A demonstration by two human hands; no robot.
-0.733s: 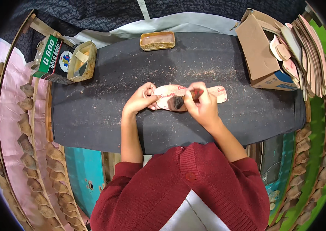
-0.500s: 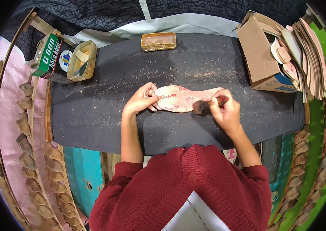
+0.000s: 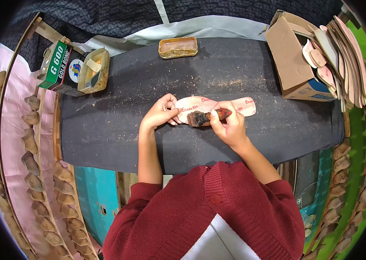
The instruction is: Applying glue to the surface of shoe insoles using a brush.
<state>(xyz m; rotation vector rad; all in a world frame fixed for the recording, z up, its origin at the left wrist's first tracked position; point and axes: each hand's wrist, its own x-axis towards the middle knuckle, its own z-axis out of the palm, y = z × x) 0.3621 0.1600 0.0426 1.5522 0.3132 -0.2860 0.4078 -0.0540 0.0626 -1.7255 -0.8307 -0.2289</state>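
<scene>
A pinkish insole (image 3: 244, 106) with red print lies on the dark table in front of me. My left hand (image 3: 164, 112) pinches its rounded left end between thumb and fingers. In my right hand (image 3: 230, 128) is a brush (image 3: 199, 118) with a dark, caked head, gripped by its reddish-brown handle. The brush head rests over the near edge of the insole, close to my left fingers. Part of the insole's middle is hidden behind the brush and my right hand.
A yellowish tray (image 3: 177, 47) stands at the table's far edge. At the far left are a green and black tin (image 3: 64, 69) and a tub (image 3: 100, 78) with scraper-like pieces. A cardboard box (image 3: 291, 56) at far right holds stacked insoles (image 3: 347, 60). Shavings dot the dark cloth (image 3: 105, 130).
My right hand has moved left with the brush, from the insole's right half toward its left end. My left hand keeps its hold in the same place.
</scene>
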